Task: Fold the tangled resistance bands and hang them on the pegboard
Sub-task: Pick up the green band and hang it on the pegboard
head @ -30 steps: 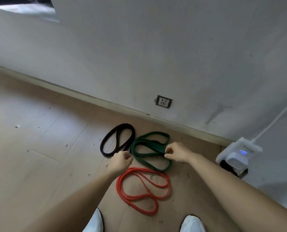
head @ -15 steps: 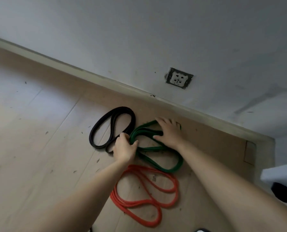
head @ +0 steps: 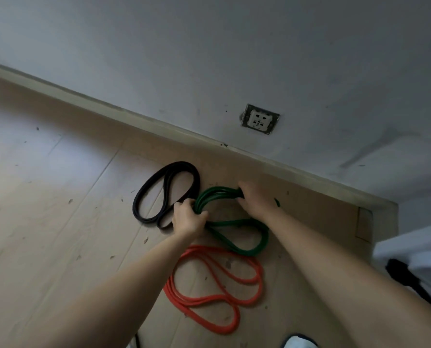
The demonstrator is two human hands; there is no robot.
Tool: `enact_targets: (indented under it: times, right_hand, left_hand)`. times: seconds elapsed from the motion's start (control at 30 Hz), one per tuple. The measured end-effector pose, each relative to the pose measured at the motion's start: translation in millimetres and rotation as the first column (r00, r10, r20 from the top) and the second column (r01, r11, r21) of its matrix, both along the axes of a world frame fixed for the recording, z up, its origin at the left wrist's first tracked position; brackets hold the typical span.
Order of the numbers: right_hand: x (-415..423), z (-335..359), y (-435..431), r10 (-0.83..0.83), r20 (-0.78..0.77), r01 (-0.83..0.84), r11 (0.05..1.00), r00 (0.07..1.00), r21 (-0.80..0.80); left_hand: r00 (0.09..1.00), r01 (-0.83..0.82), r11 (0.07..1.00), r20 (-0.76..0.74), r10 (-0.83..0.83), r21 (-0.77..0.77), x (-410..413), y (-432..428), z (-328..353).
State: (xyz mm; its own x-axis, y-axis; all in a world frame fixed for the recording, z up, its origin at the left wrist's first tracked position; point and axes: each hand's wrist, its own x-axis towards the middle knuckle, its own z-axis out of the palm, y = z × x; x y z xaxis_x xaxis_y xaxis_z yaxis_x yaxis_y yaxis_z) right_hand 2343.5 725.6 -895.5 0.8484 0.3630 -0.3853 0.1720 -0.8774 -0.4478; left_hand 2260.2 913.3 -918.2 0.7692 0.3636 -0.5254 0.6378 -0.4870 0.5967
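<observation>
wooden floor meets a grey wall with a socket. i see my left hand and right hand, fingers closed on the green band, which runs toward the wall; black band left, orange band nearer.

A black band, a dark green band and an orange-red band lie on the pale wood-grain floor (speckled with dark flecks) below a grey-white wall.
</observation>
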Motion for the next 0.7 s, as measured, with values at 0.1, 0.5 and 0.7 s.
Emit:
enact_targets:
  times: [0.1,0.5,0.7]
  right_hand:
    - [0.0,41.0,-16.5,-0.079,-0.072,0.087,0.989,0.994,0.118]
    - [-23.1,243.9,-55.3,-0.042,0.014,0.04,0.992,0.999,0.121]
    - [-63.1,319.8,-54.3,-0.092,0.136,0.061,0.975,0.986,0.215]
  left_hand:
    - [0.996,0.086,0.989,0.044,-0.082,-0.122,-3.4,5.4,25.1]
    - [0.819,0.484,0.875,0.349,-0.455,0.002,2.4,9.7,223.7]
    - [0.687,0.507,0.842,0.504,-0.523,0.183,-6.4,23.5,346.8]
